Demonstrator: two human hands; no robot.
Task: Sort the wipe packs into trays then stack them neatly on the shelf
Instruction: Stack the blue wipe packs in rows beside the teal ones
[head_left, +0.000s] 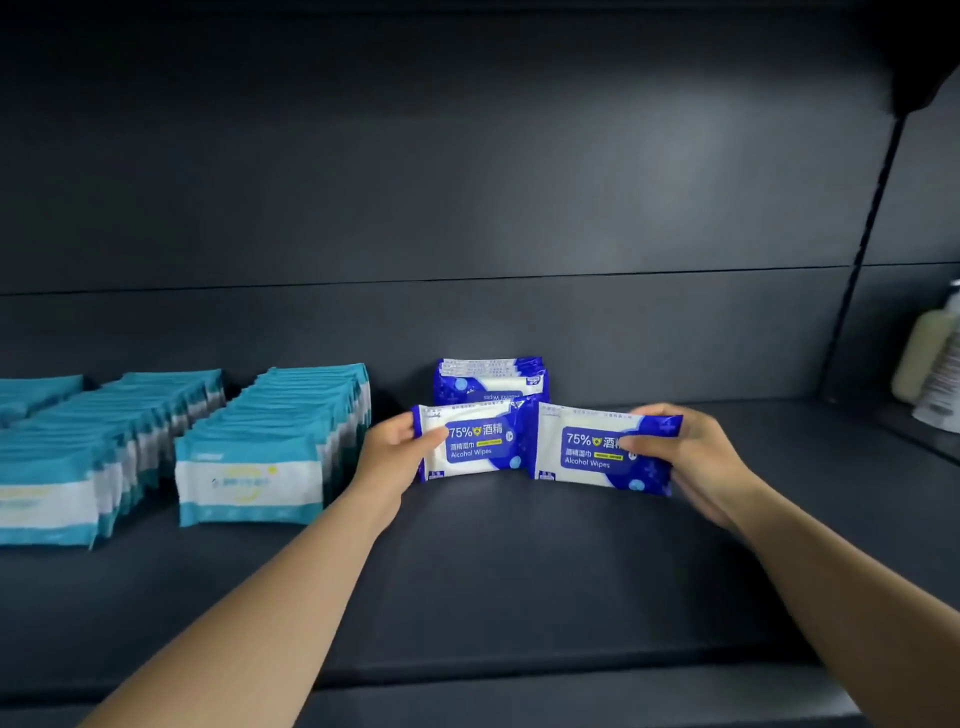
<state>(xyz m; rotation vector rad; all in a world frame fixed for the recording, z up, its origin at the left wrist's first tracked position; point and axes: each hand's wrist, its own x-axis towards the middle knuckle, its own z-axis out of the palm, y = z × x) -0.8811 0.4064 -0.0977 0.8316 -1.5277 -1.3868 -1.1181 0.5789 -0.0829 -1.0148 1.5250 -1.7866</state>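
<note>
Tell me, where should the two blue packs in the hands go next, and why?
Probably back against the blue stack behind them. The left hand and right hand each hold one alcohol wipe pack upright just in front of it, and the teal rows already stand the same way.

Dim, soft glare up right — edges blurred, bowed.

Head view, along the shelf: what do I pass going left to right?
Teal wipe packs → left hand → its blue pack → second blue pack → right hand → bottles.
</note>
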